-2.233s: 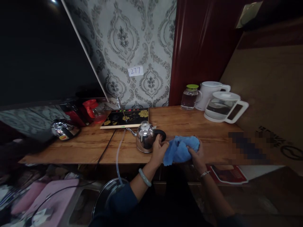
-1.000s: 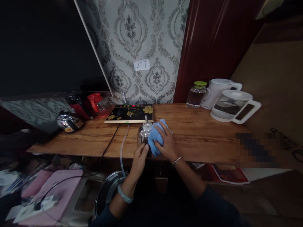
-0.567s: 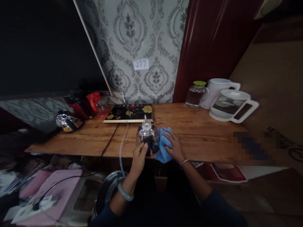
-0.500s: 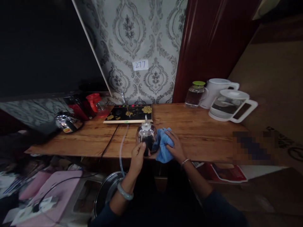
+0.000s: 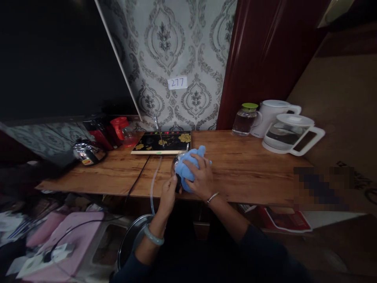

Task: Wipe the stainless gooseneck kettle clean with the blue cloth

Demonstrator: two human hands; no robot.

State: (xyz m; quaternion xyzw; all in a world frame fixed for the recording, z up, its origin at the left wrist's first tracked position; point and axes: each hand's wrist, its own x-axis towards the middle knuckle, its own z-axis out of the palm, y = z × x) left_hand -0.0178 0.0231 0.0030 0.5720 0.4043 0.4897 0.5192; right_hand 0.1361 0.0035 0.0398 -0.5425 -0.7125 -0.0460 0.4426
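A glass kettle stands near the front edge of the wooden counter, mostly covered by a blue cloth. My left hand is closed around the kettle's black handle. With fingers bent over the cloth, my right hand presses it against the kettle's right side and top. Behind the kettle lies a black electric tea stove with gold flowers and a thin upright metal spout.
At the right stand a glass jug with a green lid, a white kettle and a glass pot. At the left are a steel kettle and a red-lidded jug. A hose hangs toward a metal basin.
My right hand has moved left with the blue cloth, from beside the kettle onto its side and top. My left hand keeps its hold. The view has shifted slightly.
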